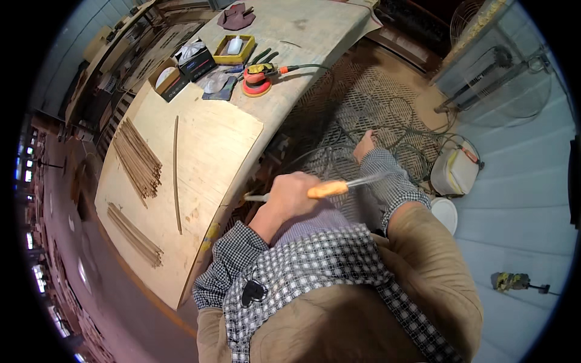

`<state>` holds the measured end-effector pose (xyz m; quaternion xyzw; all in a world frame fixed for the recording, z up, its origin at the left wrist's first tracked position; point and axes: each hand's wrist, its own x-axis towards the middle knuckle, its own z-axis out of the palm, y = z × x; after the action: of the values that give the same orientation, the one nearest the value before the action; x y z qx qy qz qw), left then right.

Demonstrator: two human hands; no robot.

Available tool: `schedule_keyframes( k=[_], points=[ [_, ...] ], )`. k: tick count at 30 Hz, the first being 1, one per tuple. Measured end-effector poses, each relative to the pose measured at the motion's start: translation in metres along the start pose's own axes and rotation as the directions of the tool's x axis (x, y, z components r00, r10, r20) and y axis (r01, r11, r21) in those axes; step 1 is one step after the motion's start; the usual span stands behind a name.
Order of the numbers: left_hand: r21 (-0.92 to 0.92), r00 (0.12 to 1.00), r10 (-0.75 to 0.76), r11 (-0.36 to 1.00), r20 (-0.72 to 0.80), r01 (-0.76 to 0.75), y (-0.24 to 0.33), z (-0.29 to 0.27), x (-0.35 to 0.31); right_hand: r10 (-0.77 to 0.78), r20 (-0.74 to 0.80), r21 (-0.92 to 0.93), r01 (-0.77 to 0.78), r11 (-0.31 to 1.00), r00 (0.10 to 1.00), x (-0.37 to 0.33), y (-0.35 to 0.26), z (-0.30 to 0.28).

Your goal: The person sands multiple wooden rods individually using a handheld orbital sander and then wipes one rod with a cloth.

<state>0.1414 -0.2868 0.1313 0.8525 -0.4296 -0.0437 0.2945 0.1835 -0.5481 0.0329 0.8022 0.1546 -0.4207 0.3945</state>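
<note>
My left hand (292, 195) is closed around a slim tool with an orange handle (328, 189), held in front of my apron beside the table's edge. A thin, pale, motion-blurred end points right from the handle, and a short grey end sticks out left of my fist. The tool's exact kind does not show. My right hand (364, 146) reaches out past the table over the floor, near dark hoses (399, 128). Its fingers are mostly hidden. On the plywood sheet (224, 136) to the left lie a bundle of thin wooden strips (138, 158), a smaller bundle (134, 235) and one single strip (176, 175).
Farther along the table (290, 30) are a red orbital sander (257, 83), a yellow tray (245, 49), black boxes (196, 63) and a dark cloth (236, 18). Patterned matting covers the floor. A white container (455, 171), a white bucket (445, 215) and a fan (520, 91) stand right.
</note>
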Motion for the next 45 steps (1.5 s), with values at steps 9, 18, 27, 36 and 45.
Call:
schedule_keyframes(
  k=[9, 18, 27, 36, 45],
  points=[
    [-0.028, 0.970, -0.040, 0.998, 0.238, 0.048, 0.001, -0.032, -0.003, 0.191, -0.065, 0.719, -0.086, 0.689, 0.979, 0.009, -0.004, -0.012],
    [0.018, 0.910, -0.259, 0.963, 0.325, 0.268, -0.008, -0.022, -0.006, 0.313, -0.006, 0.986, -0.048, 0.162, 0.950, 0.068, -0.032, 0.029],
    [0.260, 0.831, -0.320, 0.940, 0.455, 0.220, -0.019, 0.000, 0.009, 0.454, 0.255, 0.821, 0.057, -0.568, 0.854, 0.154, -0.042, 0.128],
    [-0.446, 0.877, 0.016, 0.865, 0.480, 0.229, -0.006, -0.018, 0.005, 0.148, 0.572, 0.095, 0.114, -0.989, 0.807, 0.105, -0.039, 0.089],
    [0.068, 0.845, -0.232, 0.971, 0.482, 0.228, -0.026, -0.014, -0.036, 0.349, 0.339, 0.701, 0.013, -0.713, 0.873, 0.070, -0.039, 0.101]
  ],
)
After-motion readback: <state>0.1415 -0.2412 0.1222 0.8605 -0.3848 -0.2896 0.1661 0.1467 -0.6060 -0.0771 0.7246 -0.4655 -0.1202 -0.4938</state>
